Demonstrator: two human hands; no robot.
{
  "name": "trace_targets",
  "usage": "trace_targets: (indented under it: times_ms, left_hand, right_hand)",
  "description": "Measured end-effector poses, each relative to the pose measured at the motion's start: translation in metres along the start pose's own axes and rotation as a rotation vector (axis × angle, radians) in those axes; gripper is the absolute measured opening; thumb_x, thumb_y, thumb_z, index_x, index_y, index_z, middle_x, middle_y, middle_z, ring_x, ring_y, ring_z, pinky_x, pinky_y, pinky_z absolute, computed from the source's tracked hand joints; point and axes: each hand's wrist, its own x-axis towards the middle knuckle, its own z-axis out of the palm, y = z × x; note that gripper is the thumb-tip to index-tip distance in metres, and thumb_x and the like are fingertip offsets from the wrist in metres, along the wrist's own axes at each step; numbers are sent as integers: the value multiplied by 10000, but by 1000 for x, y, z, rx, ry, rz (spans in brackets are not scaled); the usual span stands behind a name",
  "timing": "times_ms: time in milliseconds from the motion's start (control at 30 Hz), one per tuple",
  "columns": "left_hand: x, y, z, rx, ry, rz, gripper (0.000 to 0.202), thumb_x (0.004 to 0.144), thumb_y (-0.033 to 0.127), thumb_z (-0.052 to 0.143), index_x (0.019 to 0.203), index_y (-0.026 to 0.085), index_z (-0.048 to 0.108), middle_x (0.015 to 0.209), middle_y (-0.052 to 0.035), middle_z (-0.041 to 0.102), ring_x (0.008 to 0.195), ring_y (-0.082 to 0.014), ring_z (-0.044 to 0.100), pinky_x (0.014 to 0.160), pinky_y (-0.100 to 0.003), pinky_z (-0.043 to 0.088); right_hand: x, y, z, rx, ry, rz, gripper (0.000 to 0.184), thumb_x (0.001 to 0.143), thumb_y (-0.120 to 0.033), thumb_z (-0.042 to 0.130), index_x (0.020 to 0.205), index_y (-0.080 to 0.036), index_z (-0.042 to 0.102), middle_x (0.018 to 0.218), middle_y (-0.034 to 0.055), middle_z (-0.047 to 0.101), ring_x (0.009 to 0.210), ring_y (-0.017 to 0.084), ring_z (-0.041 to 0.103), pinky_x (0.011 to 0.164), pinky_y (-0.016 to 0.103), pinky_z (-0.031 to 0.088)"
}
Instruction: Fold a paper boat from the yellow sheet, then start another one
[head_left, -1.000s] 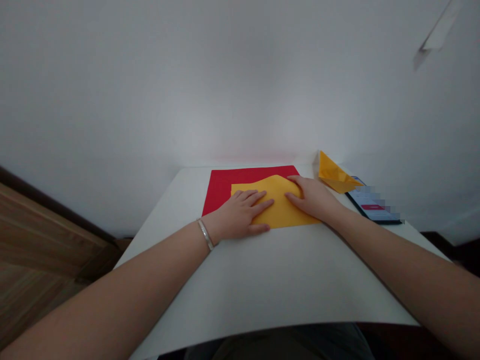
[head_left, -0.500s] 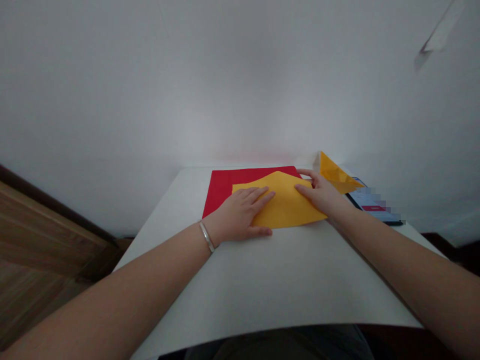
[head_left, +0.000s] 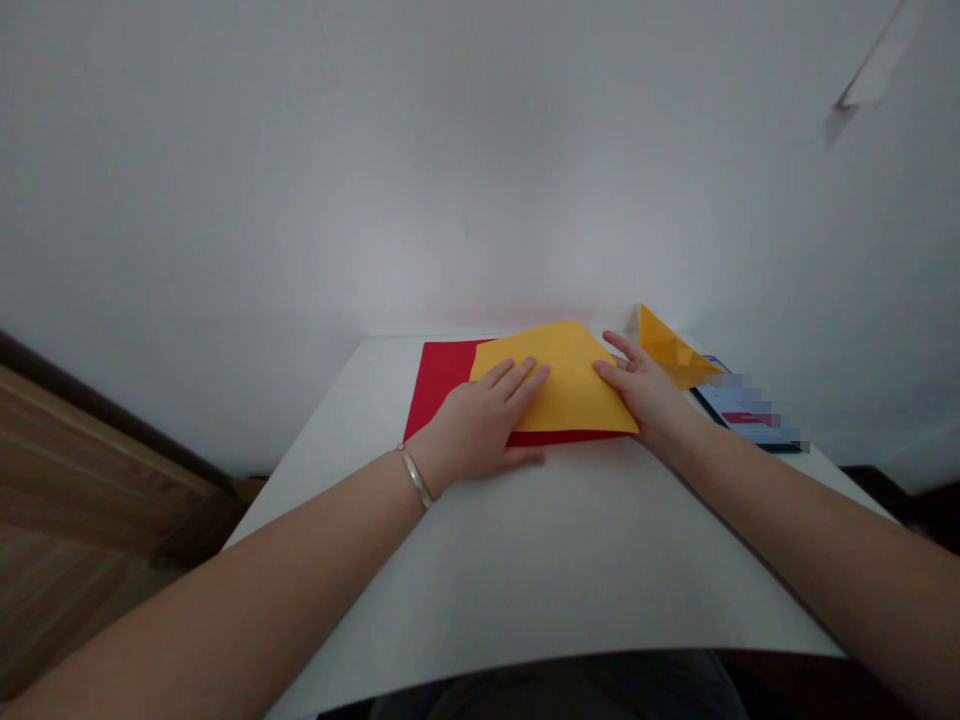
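A sheet of yellow paper (head_left: 559,390) lies over a sheet of red paper (head_left: 442,378), leaving red showing at the left and in a strip along the near edge. My left hand (head_left: 491,415) rests flat on the yellow sheet's left part, fingers spread, its thumb stretched along the near side. A silver bangle circles that wrist. At the yellow sheet's right edge, my right hand (head_left: 637,385) grips the paper with the thumb on top, while the index finger sticks out beyond the edge. The yellow sheet bulges slightly along its far side.
A folded yellow paper piece (head_left: 671,350) stands at the back right, close to the wall. Beside it lies a tablet (head_left: 750,415) with its screen lit and partly blurred. The white table (head_left: 525,570) meets the wall; a wooden panel (head_left: 90,480) is at left.
The yellow sheet has shifted away from me and a little right, uncovering red along the near edge. My right index finger has lifted away from the paper; my left hand stays nearly in place.
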Motion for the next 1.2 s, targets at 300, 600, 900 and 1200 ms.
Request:
trace_targets:
  times_ms: [300, 600, 900, 1200]
  left_hand:
    - [-3, -1, 1, 48, 85, -265, 486, 909, 118, 365, 1378, 234, 415, 1289, -77, 585, 1069, -220, 611, 786, -315, 515]
    - [8, -12, 6, -771, 460, -491, 388, 942, 376, 360, 1083, 127, 620, 1025, -94, 691, 945, -235, 640, 827, -337, 502]
    - [13, -3, 10, -1485, 411, -583, 419, 848, 313, 522, 1222, 126, 547, 1092, -102, 679, 1024, -241, 633, 937, -396, 486]
    - [14, -7, 14, -1541, 347, -676, 722, 722, 94, 498, 1411, 246, 343, 1261, -83, 588, 926, -220, 666, 736, -316, 557]
  right_hand:
    - [1, -6, 0, 443, 56, 124, 375, 863, -362, 444, 1222, -264, 490, 1257, 75, 608, 926, 208, 667, 686, 345, 574]
    - [1, 9, -4, 444, -32, 36, 383, 773, -315, 627, 1146, -287, 542, 1319, 32, 569, 1093, 191, 595, 777, 319, 547]
    - [-1, 10, -1, 303, -85, -51, 370, 798, -316, 573, 1164, -265, 551, 966, 25, 714, 830, 188, 680, 789, 375, 546]
    - [0, 19, -14, -522, -191, -484, 368, 792, -170, 550, 1125, -274, 666, 1078, 62, 641, 938, 199, 609, 800, 352, 507]
